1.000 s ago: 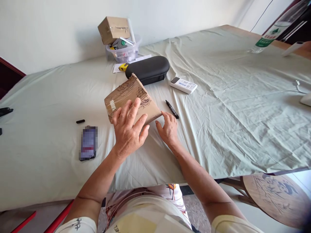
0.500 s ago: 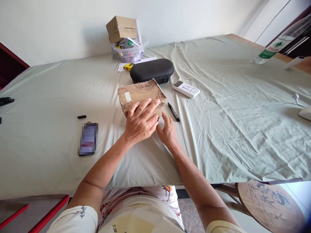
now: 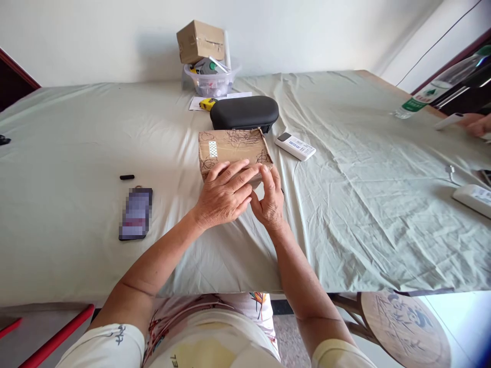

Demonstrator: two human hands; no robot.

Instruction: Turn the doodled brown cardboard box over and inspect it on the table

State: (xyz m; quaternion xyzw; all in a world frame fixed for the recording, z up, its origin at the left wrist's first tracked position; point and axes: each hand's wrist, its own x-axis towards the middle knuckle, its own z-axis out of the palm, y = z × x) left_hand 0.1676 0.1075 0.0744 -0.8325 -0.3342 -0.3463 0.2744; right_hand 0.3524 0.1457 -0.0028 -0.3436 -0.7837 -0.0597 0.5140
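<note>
Resting on the worktop (image 3: 368, 214), the cardboard box (image 3: 232, 150) shows scribbles (image 3: 245, 137) across its top, with plain patches left between; its near side is largely hidden. The left hand (image 3: 222, 199) lies open over its near edge, the right hand (image 3: 270, 200) bends at the near right corner, grip unclear. Behind, the black case (image 3: 244, 111) limits room; leftward, bare cloth (image 3: 174, 158) reaches the phone (image 3: 136, 214).

A single head-worn camera looks forward and down over the wearer's own shirt (image 3: 207, 342), with the left hand (image 3: 223, 199) and right hand (image 3: 270, 203) close below, across the pale green tablecloth (image 3: 364, 204) to the white wall (image 3: 307, 36) beyond.
</note>
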